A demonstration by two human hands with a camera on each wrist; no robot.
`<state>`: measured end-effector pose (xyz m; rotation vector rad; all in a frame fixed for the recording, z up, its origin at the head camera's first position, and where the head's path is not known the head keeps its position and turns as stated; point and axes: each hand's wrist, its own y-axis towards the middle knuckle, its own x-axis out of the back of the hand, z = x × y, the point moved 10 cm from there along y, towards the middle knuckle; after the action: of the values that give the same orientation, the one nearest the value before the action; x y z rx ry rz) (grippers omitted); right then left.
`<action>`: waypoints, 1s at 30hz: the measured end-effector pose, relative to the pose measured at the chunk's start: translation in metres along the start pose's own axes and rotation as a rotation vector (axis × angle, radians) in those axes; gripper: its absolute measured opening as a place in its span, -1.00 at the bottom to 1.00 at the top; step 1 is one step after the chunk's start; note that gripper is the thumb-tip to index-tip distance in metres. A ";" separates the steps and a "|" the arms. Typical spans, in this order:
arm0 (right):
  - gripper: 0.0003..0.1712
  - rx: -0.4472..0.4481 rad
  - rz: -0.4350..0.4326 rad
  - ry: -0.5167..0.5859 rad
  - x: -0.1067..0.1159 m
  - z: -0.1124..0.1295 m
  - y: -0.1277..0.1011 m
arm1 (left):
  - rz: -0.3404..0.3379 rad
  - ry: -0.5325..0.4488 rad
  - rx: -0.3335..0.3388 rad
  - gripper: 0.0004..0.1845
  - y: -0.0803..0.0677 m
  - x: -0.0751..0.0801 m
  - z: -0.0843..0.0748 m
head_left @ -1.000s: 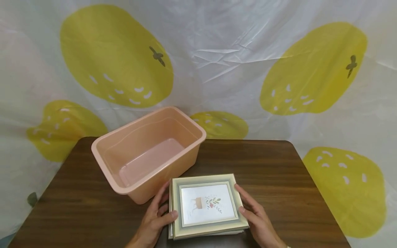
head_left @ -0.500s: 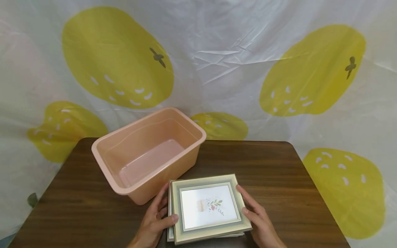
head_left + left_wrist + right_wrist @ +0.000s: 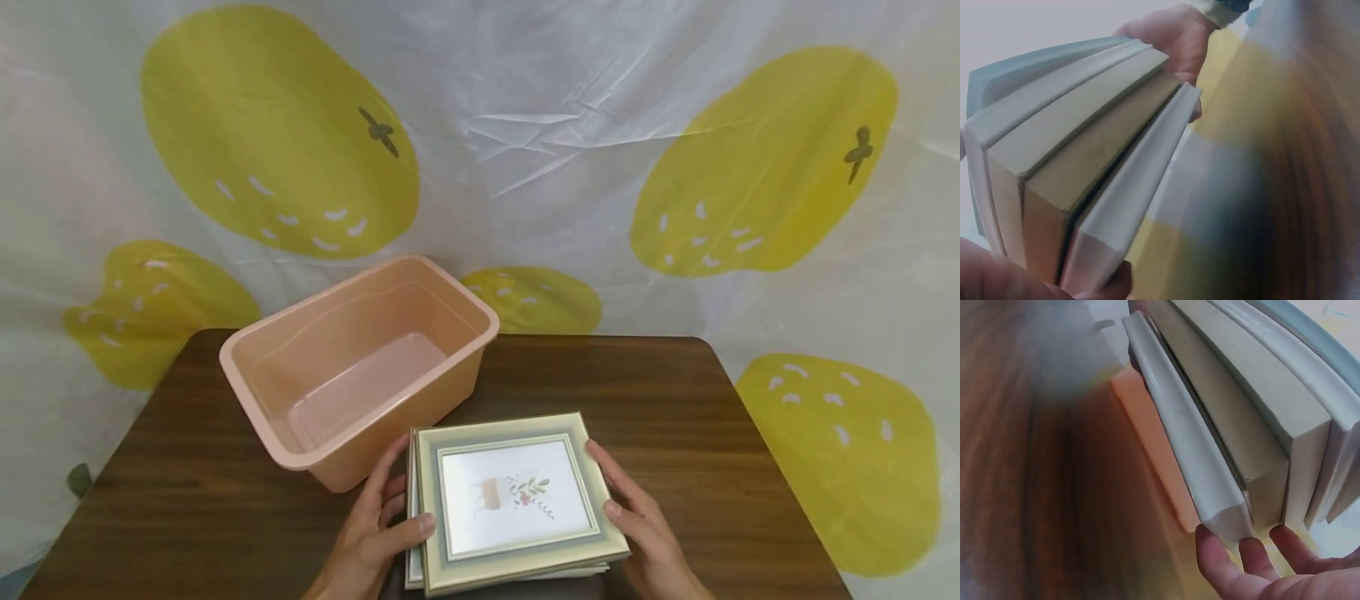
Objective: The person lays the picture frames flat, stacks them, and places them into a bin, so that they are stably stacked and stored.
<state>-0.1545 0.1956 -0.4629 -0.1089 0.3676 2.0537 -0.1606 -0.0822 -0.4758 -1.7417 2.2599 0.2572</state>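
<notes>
A stack of picture frames [image 3: 517, 500] is held between both hands just above the near edge of the brown table [image 3: 675, 392]. The top frame is pale green with a small plant print. My left hand [image 3: 378, 525] grips the stack's left side, with the thumb laid on the top frame. On the right side my right hand [image 3: 641, 529] holds the stack, fingers reaching under it. The left wrist view shows the frames' edges [image 3: 1072, 156] fanned slightly. In the right wrist view my fingertips [image 3: 1235, 569] sit under the frames [image 3: 1241, 412].
An empty pink plastic bin [image 3: 397, 417] stands on the table's left half, just behind the stack and close to my left hand. A white sheet with yellow fruit shapes [image 3: 525, 150] hangs behind the table.
The stack has risen a little toward the camera and shifted slightly to the right, and both hands kept their hold. The bin has not moved.
</notes>
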 end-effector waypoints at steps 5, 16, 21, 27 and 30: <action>-0.25 0.006 0.020 -0.016 -0.002 0.015 0.002 | 0.029 0.032 0.018 0.02 0.001 -0.009 -0.012; -0.24 0.020 0.016 -0.093 0.001 0.055 0.006 | 0.079 0.091 -0.025 -0.06 0.009 -0.037 -0.050; -0.25 0.048 -0.019 -0.187 0.007 0.080 0.016 | 0.122 0.083 -0.043 -0.07 0.017 -0.048 -0.073; -0.26 0.066 -0.045 -0.219 0.006 0.109 0.036 | 0.169 0.033 -0.094 -0.11 0.029 -0.056 -0.107; -0.26 0.087 -0.062 -0.237 0.003 0.122 0.049 | 0.156 0.038 -0.111 -0.11 0.034 -0.056 -0.121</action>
<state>-0.1897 0.2132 -0.3375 0.1733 0.3015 1.9600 -0.1935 -0.0593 -0.3441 -1.6365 2.4555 0.3917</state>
